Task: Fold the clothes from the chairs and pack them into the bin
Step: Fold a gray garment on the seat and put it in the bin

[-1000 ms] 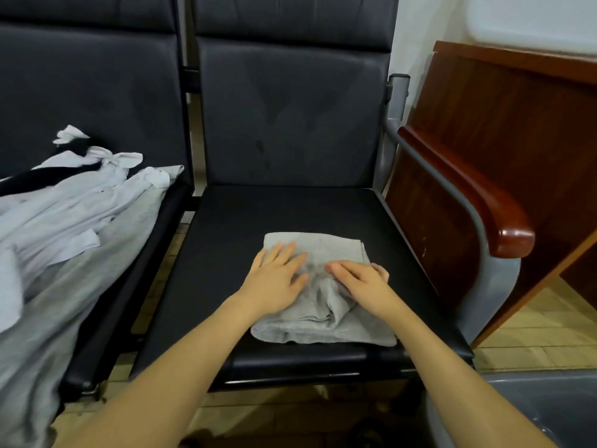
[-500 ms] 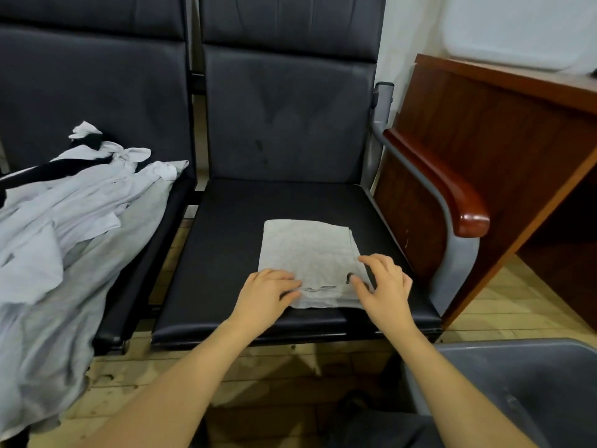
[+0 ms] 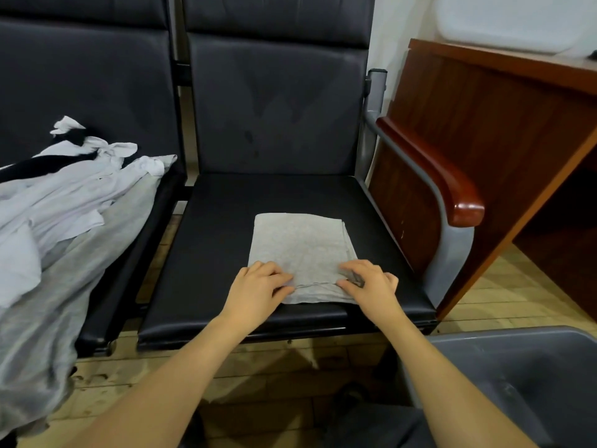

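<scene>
A folded grey garment (image 3: pixel 302 245) lies flat on the seat of the black chair (image 3: pixel 226 240) in front of me. My left hand (image 3: pixel 258 291) pinches its near left corner, fingers curled on the cloth's edge. My right hand (image 3: pixel 370 282) grips the near right corner the same way. A heap of unfolded white, grey and black clothes (image 3: pixel 61 202) covers the chair to the left and hangs over its front edge. The grey bin (image 3: pixel 523 379) stands on the floor at the lower right, its inside partly hidden by my right forearm.
A chair armrest with a red-brown wooden top (image 3: pixel 445 179) rises just right of the seat. A dark wooden desk (image 3: pixel 504 118) stands beyond it. Wooden floor (image 3: pixel 274 379) shows under the chairs.
The garment went from rumpled under my palms to a flat folded rectangle. Both hands slid back to its near edge and now pinch its corners. My view shifted back, showing the bin.
</scene>
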